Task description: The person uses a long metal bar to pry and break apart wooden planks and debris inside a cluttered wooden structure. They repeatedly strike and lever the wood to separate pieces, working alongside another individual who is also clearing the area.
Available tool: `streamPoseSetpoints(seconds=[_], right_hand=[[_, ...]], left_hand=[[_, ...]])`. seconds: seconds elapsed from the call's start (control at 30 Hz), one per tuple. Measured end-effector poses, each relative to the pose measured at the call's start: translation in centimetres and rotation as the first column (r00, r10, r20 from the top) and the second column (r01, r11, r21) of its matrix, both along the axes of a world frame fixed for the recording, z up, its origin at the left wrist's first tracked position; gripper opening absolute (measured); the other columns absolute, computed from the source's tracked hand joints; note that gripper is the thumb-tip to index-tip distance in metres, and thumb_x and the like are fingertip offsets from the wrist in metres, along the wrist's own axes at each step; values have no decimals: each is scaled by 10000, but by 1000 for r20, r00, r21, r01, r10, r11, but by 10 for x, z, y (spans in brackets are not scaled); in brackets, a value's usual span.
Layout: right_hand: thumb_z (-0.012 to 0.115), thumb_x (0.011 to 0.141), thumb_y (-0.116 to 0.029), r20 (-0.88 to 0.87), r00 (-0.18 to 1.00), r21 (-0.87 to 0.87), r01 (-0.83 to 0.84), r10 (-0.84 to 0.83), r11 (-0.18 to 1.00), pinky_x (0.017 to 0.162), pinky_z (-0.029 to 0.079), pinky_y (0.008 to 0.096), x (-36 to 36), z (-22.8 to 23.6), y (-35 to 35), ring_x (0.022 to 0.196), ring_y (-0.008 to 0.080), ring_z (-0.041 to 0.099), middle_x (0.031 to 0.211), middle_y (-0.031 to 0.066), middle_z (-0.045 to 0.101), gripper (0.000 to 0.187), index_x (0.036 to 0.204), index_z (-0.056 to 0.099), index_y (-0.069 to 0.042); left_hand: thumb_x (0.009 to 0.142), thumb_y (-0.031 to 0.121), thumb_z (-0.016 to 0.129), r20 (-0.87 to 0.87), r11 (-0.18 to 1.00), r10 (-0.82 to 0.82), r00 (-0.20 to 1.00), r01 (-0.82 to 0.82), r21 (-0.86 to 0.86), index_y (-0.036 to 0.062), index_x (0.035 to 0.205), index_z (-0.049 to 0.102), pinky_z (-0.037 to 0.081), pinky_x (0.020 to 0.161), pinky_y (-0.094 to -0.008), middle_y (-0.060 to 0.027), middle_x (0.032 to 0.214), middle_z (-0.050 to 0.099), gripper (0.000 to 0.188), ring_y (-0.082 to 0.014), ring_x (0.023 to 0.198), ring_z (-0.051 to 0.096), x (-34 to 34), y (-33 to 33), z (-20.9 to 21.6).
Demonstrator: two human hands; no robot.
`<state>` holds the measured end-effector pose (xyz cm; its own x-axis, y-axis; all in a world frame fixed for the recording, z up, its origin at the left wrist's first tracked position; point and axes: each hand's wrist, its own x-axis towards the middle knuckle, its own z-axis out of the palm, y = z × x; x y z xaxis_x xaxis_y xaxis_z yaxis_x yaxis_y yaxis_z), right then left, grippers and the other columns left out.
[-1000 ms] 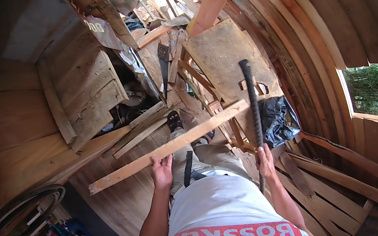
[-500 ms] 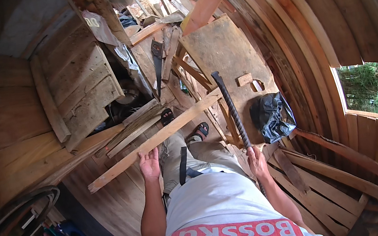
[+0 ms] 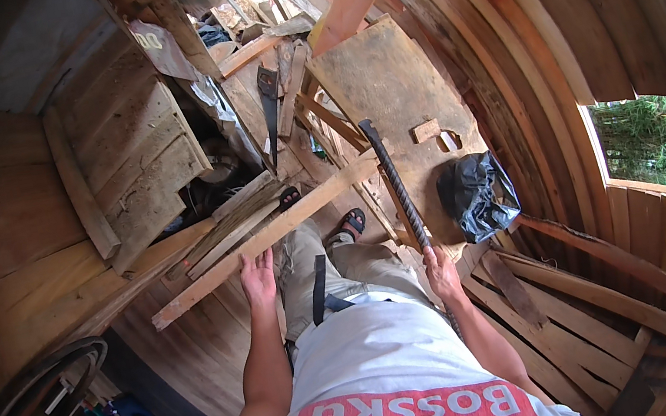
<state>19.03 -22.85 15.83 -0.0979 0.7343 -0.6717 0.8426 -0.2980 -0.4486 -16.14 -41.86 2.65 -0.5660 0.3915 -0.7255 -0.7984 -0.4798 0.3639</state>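
My left hand point(image 3: 257, 275) rests with spread fingers on a long pale wooden plank point(image 3: 267, 236) that lies slanted across in front of me, from lower left up to the right. My right hand point(image 3: 441, 267) is closed around a long dark ribbed steel bar point(image 3: 393, 182). The bar points up and away, its bent tip near the plank's far end. My legs and a sandalled foot point(image 3: 352, 223) are under the plank.
A large worn board point(image 3: 381, 76) with a small wood block lies ahead, a black plastic bag point(image 3: 475, 188) at its right edge. A handsaw point(image 3: 271, 108) lies among scrap timber. A wooden crate point(image 3: 126, 154) stands at left, loose slats at lower right.
The steel bar has swung leftward and tilted, its tip now over the plank's far end. The view has shifted; my left hand stays on the plank.
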Motion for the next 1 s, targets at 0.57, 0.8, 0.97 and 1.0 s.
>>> streamPoseSetpoints(seconds=[0.57,0.8,0.97,1.0], right_hand=[[333,1009,-457,68,998,88,-8,2,996,780,408,574,-17,20,-11,926,507,568,903,320,609,487,1010,513,-5],[370,999,-478,115,993,14,4,-6,1000,755,418,536,-5,1,-6,858,492,568,829,312,589,528,927,543,16],[399,1005,-414,65,998,123,-1,-7,992,743,418,528,-12,29,3,866,492,564,849,301,592,433,959,530,-4],[407,1004,-406,52,999,147,-2,-6,989,739,419,530,-12,28,2,864,496,563,850,301,594,422,956,529,-4]], left_hand=[[1004,249,491,-32,998,20,999,-22,-67,52,1354,411,368,1114,-515,-129,1417,420,410,-323,1331,385,-12,-10,-27],[1000,253,502,-107,993,-31,994,18,-114,39,1349,403,383,1107,-506,-149,1388,430,421,-320,1327,388,-23,-5,-14],[1002,263,495,-99,993,-49,994,37,-114,20,1340,409,383,1110,-495,-146,1367,452,425,-321,1311,409,-22,3,-11],[1002,264,496,-90,992,-40,995,29,-124,18,1337,413,381,1111,-495,-146,1361,458,424,-321,1309,412,-21,5,-9]])
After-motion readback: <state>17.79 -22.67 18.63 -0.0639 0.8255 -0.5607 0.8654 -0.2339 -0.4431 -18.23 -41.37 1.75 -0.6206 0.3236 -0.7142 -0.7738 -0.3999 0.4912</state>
